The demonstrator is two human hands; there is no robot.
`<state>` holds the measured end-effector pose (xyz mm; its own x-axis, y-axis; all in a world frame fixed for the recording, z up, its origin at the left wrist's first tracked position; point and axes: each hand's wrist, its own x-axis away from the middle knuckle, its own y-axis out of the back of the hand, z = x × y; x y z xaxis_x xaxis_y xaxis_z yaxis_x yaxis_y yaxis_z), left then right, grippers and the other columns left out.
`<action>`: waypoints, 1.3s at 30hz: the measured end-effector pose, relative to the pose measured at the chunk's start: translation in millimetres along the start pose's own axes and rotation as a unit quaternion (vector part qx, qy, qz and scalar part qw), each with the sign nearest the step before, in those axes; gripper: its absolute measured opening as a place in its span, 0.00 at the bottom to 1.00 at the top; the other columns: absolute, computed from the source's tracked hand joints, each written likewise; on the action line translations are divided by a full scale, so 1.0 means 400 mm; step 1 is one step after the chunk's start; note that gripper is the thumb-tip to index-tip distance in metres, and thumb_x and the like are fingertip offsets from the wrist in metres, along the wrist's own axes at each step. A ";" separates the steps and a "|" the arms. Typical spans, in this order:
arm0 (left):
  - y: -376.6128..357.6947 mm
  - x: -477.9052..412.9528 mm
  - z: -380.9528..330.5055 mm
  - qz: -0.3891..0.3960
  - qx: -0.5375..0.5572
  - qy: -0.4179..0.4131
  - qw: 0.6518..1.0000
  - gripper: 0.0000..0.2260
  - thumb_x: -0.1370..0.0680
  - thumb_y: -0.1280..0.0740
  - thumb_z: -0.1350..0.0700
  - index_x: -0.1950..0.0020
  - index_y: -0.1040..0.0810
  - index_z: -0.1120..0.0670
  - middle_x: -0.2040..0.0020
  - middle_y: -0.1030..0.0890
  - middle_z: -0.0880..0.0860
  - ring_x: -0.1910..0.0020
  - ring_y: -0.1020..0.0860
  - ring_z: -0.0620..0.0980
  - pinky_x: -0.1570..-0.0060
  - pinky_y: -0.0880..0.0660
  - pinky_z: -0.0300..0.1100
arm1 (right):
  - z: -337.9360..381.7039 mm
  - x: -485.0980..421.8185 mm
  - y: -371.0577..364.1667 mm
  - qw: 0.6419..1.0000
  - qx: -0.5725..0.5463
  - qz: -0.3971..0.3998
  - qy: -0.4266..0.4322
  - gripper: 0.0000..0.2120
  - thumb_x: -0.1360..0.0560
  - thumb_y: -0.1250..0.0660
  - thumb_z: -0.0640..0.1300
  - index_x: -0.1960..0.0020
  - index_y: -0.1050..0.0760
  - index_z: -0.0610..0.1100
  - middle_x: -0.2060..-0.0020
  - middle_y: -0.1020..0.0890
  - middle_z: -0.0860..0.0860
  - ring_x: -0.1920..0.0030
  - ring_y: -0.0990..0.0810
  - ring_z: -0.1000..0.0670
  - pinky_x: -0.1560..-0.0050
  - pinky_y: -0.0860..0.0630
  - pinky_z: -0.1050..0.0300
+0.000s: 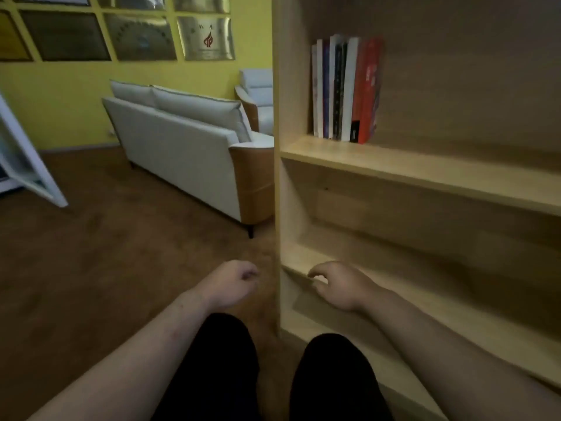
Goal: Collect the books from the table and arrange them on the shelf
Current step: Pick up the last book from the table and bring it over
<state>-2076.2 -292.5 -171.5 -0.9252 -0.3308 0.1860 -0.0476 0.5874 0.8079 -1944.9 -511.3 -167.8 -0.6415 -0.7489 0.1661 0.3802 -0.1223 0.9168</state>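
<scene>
Several books [346,89] stand upright in a row at the left end of a shelf board [425,171] in the light wooden bookcase [279,147]; the red one at the right end leans slightly. My left hand [233,284] hangs low in front of the bookcase's left side, fingers loosely curled, holding nothing. My right hand [337,284] hovers at the front edge of a lower shelf board, fingers loosely bent, empty. No table is in view.
A white sofa [182,141] with brown ends stands on the brown floor left of the bookcase, with an armchair [258,95] behind it. Framed plaques [206,38] hang on the yellow wall. A white door [27,165] leans in at far left. My dark-clad legs show at the bottom.
</scene>
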 end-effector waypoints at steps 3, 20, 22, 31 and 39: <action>-0.066 -0.015 0.134 0.041 0.012 0.059 0.997 0.14 0.22 0.33 0.55 0.38 0.19 0.57 0.42 0.16 0.54 0.41 0.19 0.51 0.41 0.24 0.41 | 0.015 -0.053 -0.110 0.997 -0.012 0.070 0.000 0.19 0.19 0.41 0.49 0.30 0.24 0.47 0.31 0.22 0.49 0.31 0.25 0.47 0.34 0.29 0.55; -0.158 -0.120 0.468 0.235 0.102 0.311 0.915 0.17 0.19 0.37 0.51 0.32 0.24 0.56 0.33 0.23 0.55 0.35 0.25 0.54 0.38 0.28 0.44 | 0.085 -0.325 -0.408 0.937 -0.103 0.287 -0.171 0.17 0.17 0.40 0.46 0.30 0.25 0.46 0.33 0.22 0.49 0.33 0.24 0.47 0.35 0.27 0.53; -0.113 -0.072 0.448 0.246 0.128 0.324 0.904 0.17 0.19 0.37 0.52 0.32 0.24 0.56 0.33 0.23 0.55 0.34 0.25 0.54 0.40 0.29 0.42 | 0.118 -0.278 -0.356 0.925 -0.104 0.319 -0.177 0.16 0.18 0.38 0.46 0.31 0.24 0.47 0.33 0.22 0.50 0.34 0.23 0.48 0.35 0.27 0.54; 0.242 0.172 0.300 0.255 0.177 0.344 0.886 0.05 0.23 0.35 0.57 0.53 0.19 0.54 0.51 0.18 0.54 0.47 0.20 0.56 0.55 0.30 0.41 | 0.324 -0.134 0.019 0.899 -0.030 0.414 -0.138 0.14 0.20 0.40 0.39 0.39 0.20 0.42 0.37 0.19 0.45 0.37 0.22 0.44 0.45 0.30 0.58; 0.558 0.208 0.385 0.274 0.112 0.322 0.899 0.19 0.18 0.37 0.51 0.29 0.27 0.54 0.32 0.24 0.54 0.35 0.25 0.53 0.38 0.27 0.44 | 0.531 -0.273 0.207 0.928 -0.045 0.339 -0.146 0.08 0.19 0.40 0.42 0.47 0.22 0.45 0.47 0.20 0.47 0.42 0.22 0.45 0.48 0.30 0.58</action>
<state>-2221.7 -75.2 -61.7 -0.4257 -0.2625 0.8660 0.2078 0.9031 0.3759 -1984.9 -301.4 -33.1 -0.3830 -0.4675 0.7967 0.8082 0.2480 0.5341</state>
